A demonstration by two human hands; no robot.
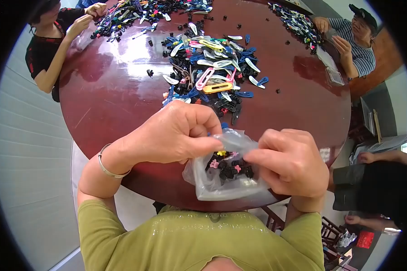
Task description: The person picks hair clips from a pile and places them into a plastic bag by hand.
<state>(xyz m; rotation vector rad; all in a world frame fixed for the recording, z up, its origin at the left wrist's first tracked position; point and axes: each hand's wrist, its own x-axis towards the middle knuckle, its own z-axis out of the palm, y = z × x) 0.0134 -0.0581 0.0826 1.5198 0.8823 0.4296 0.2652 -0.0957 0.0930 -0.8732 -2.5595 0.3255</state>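
The bag (201,184), claws (238,169) inside, is above the table (294,113) by its near edge. The left hand (185,135) pinches its top, the right hand (294,160) its other side. Beyond lies a clip pile (215,64).

My two hands, left (183,135) and right (296,158), and one clear plastic bag (201,185) toward five o'clock, with one yellow flower clip (221,153) and at least two pink flower clips (214,164) inside. One bangle (102,166) toward eight. One round table (104,106). Three hair-clip heaps, each too dense to count: eleven o'clock (142,12), twelve (221,63), one (298,27). Three other people: ten (43,52), two (359,54), past three (375,185).
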